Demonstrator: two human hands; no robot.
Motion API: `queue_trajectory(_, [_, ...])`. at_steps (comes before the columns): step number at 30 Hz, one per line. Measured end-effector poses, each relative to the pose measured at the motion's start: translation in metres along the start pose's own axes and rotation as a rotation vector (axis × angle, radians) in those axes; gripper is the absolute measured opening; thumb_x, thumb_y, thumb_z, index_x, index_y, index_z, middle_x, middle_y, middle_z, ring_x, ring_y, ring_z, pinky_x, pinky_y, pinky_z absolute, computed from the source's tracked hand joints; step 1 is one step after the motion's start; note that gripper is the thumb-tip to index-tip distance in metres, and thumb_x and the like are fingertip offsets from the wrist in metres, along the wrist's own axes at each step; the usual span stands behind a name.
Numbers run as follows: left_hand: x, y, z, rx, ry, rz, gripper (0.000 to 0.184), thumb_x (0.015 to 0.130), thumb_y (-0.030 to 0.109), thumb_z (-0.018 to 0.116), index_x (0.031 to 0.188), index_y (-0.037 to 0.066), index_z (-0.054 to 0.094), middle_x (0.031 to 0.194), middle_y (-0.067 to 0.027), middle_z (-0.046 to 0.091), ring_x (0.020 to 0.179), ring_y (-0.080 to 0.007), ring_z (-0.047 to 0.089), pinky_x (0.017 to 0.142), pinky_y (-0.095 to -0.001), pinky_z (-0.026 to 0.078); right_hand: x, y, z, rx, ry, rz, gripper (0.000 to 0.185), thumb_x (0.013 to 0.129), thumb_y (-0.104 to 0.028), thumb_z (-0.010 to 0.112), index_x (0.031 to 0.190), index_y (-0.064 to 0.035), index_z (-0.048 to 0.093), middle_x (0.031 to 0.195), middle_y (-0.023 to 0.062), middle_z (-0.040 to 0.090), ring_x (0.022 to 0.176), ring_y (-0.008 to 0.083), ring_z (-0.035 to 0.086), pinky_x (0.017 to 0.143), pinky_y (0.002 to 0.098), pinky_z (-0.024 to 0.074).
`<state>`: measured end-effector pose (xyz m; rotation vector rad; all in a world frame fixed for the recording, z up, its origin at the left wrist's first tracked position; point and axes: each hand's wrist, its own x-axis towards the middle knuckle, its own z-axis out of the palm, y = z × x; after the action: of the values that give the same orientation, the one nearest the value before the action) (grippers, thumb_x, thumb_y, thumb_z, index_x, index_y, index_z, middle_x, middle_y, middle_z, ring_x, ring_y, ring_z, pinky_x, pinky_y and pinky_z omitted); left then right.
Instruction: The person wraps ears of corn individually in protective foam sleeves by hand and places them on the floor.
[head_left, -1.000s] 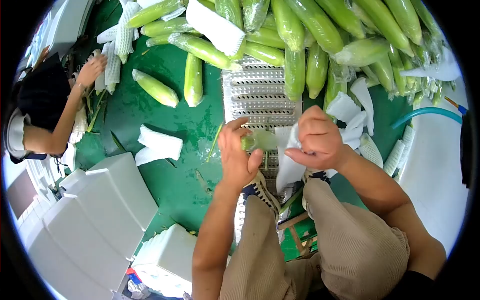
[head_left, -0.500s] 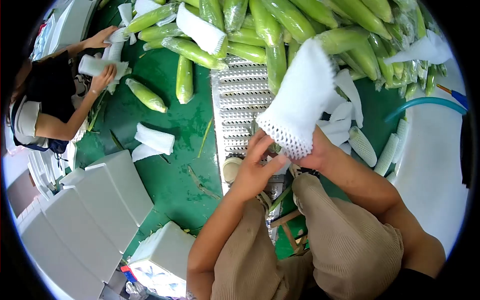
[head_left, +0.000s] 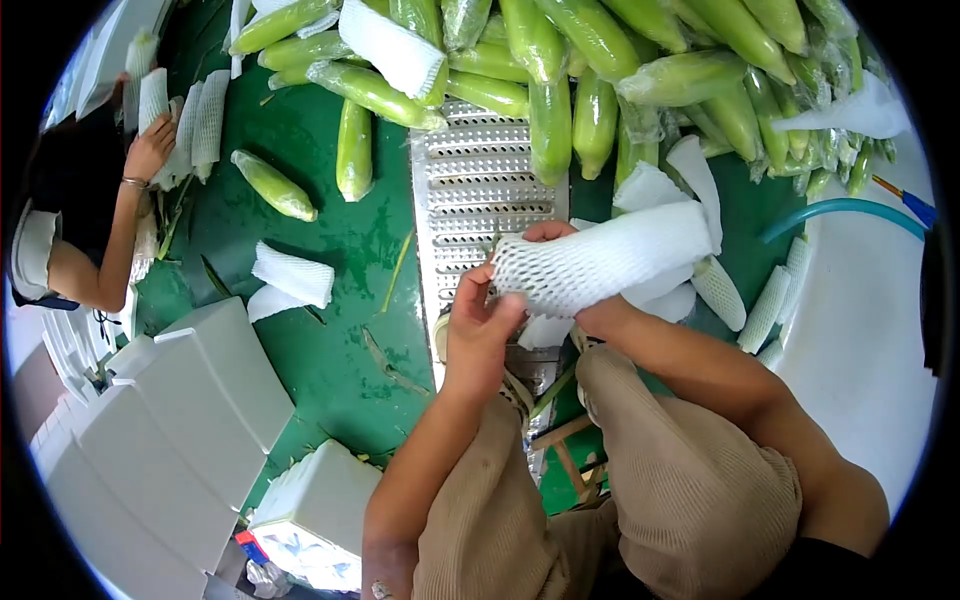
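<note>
Left hand (head_left: 478,312) holds white foam sleeve (head_left: 610,258) by mesh end; right hand (head_left: 596,316), partly hidden, behind it. Film-wrapped green vegetables (head_left: 590,45) heaped over far edge of metal grate (head_left: 485,185).

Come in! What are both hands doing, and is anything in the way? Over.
Left hand touching foam sleeve's netted end. Right hand behind sleeve, mostly hidden. Sleeve crosswise, netted end leftward. Nothing seen blocking; plastic-wrapped green vegetables piled beyond.

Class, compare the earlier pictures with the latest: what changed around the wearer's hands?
The foam net sleeve, which hung from the right hand, swung up, then tipped rightward. The left hand now grips its left end; the green vegetable it held no longer shows. The film-wrapped vegetable pile stayed put.
</note>
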<state>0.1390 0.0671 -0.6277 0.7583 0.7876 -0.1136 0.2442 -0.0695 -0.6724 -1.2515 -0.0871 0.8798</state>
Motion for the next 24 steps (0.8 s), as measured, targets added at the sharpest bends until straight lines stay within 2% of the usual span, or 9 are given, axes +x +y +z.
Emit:
queue_trajectory(4, [0.004,-0.002,-0.006,-0.185,-0.069,-0.043,0.028,0.099,0.022,0.06,0.125,0.017,0.052,0.131,-0.0011,0.057,0.12,-0.0207,0.054,0.099,-0.0535,0.046,0.001,-0.003,-0.007,0.095,-0.04,0.011,0.039,0.09,-0.019,0.068,0.123,-0.0046,0.054,0.116,0.0048,0.059,0.109,0.0132,0.057,0.095,0.0301,0.0469])
queue_trajectory(8, [0.021,-0.023,-0.015,-0.28,0.0,-0.063,0.016,0.101,0.018,0.054,0.117,0.017,0.052,0.129,-0.0022,0.058,0.119,-0.0211,0.054,0.098,-0.0533,0.047,0.01,0.028,-0.023,0.25,0.099,0.292,0.034,0.092,-0.015,0.068,0.121,-0.0058,0.053,0.116,0.0059,0.062,0.106,0.0125,0.06,0.093,0.0296,0.0484])
queue_trajectory(12, [0.054,-0.054,-0.038,-0.061,0.178,-0.108,0.008,0.102,0.015,0.053,0.11,0.016,0.051,0.12,-0.0025,0.061,0.11,-0.019,0.057,0.092,-0.0478,0.049,0.031,0.079,-0.027,-0.181,0.143,-0.061,0.033,0.09,0.001,0.062,0.122,-0.004,0.058,0.115,0.0049,0.065,0.107,0.0163,0.06,0.096,0.0319,0.0474])
queue_trajectory(14, [0.064,-0.061,-0.047,-0.097,0.153,-0.057,0.008,0.102,0.014,0.052,0.11,0.016,0.051,0.116,-0.0026,0.061,0.107,-0.0181,0.057,0.089,-0.045,0.05,0.036,0.079,-0.023,-0.161,0.176,-0.042,0.016,0.099,-0.007,0.054,0.114,-0.0039,0.06,0.104,0.0027,0.064,0.098,0.0121,0.058,0.088,0.0268,0.0476])
queue_trajectory(16, [0.061,-0.066,-0.053,-0.159,0.108,0.006,0.008,0.102,0.011,0.051,0.11,0.014,0.05,0.115,-0.0037,0.061,0.105,-0.0174,0.058,0.089,-0.0413,0.05,0.037,0.072,-0.018,-0.099,0.203,0.116,0.02,0.106,-0.017,0.046,0.114,-0.0048,0.059,0.1,0.0011,0.063,0.091,0.0091,0.056,0.082,0.0242,0.0463])
queue_trajectory(19, [0.052,-0.074,-0.054,-0.135,0.058,0.138,0.01,0.103,0.012,0.051,0.112,0.008,0.05,0.114,-0.0041,0.061,0.101,-0.0133,0.058,0.088,-0.0336,0.052,0.02,0.048,-0.006,-0.186,0.211,0.024,0.02,0.106,-0.019,0.046,0.114,-0.0046,0.058,0.1,0.0017,0.063,0.093,0.0098,0.057,0.083,0.0243,0.0465])
queue_trajectory(20, [0.047,-0.064,-0.046,-0.133,0.087,0.1,0.009,0.103,0.012,0.051,0.111,0.007,0.049,0.11,-0.0037,0.061,0.098,-0.0125,0.059,0.085,-0.0282,0.051,0.024,0.064,-0.013,0.215,0.117,0.092,0.021,0.107,-0.021,0.046,0.114,-0.0053,0.057,0.102,0.0016,0.064,0.097,0.0101,0.058,0.085,0.0247,0.0467])
queue_trajectory(23, [0.067,-0.094,-0.089,0.539,0.18,0.164,0.013,0.099,0.005,0.052,0.112,0.005,0.051,0.099,-0.0057,0.064,0.088,-0.0138,0.059,0.077,-0.027,0.048,0.022,0.101,-0.03,-0.487,0.054,0.072,0.022,0.105,-0.023,0.046,0.115,-0.007,0.056,0.104,0.0093,0.067,0.098,0.0223,0.064,0.088,0.033,0.0482])
queue_trajectory(24, [0.071,-0.103,-0.09,0.82,0.19,0.394,0.023,0.089,0.002,0.057,0.112,0.003,0.053,0.094,-0.0118,0.064,0.086,-0.024,0.062,0.078,-0.0353,0.05,0.025,0.085,-0.021,-0.611,0.043,0.149,0.024,0.105,-0.026,0.049,0.115,-0.0061,0.057,0.109,0.0102,0.067,0.101,0.0222,0.063,0.091,0.0327,0.0477])
